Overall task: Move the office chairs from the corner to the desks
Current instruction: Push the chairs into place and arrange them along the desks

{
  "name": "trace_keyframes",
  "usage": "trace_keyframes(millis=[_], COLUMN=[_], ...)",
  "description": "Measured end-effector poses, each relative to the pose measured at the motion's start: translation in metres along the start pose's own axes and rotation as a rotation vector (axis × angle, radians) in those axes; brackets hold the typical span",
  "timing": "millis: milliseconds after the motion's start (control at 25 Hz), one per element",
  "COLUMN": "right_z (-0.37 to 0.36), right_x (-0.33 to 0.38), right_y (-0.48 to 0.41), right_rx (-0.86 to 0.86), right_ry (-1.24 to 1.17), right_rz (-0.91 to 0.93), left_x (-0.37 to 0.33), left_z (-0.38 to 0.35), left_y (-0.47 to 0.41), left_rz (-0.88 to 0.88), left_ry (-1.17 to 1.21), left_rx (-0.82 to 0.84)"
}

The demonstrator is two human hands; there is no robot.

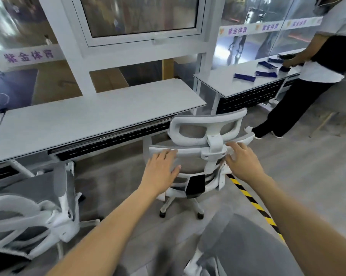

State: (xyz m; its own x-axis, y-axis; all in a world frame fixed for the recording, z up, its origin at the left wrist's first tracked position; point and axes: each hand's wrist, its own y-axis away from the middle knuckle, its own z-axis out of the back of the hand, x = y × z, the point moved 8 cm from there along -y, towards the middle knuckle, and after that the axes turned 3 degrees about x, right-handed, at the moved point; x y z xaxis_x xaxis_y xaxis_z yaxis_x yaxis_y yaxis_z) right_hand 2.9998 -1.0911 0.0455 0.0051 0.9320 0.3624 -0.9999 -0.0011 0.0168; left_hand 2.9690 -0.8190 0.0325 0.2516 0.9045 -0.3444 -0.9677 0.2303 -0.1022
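Observation:
A white-framed office chair (196, 152) with grey mesh back and a headrest stands on its castors in front of the right end of a long grey desk (100, 114). My left hand (161, 170) lies flat against the top left of the chair's back, fingers spread. My right hand (242, 160) rests on the top right of the back frame, fingers apart, not curled round it. A second white chair (48, 212) stands at the lower left, pushed partly under the same desk.
A person (317, 62) stands at the right by a second desk (241, 80) that carries several dark blue items. Glass partition and window frame run behind the desks. Yellow-black floor tape (253, 204) runs diagonally at the right. My grey trouser leg fills the bottom.

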Motion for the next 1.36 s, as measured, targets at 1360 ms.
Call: trace_keyframes(millis=[1360], right_z=[-0.1], right_x=[0.054], right_y=[-0.089], right_rx=[-0.042], right_ry=[-0.17], right_rz=[0.357], left_x=[0.148], left_z=[-0.002], left_y=[0.028], left_rz=[0.396], left_ry=[0.083], left_rx=[-0.292])
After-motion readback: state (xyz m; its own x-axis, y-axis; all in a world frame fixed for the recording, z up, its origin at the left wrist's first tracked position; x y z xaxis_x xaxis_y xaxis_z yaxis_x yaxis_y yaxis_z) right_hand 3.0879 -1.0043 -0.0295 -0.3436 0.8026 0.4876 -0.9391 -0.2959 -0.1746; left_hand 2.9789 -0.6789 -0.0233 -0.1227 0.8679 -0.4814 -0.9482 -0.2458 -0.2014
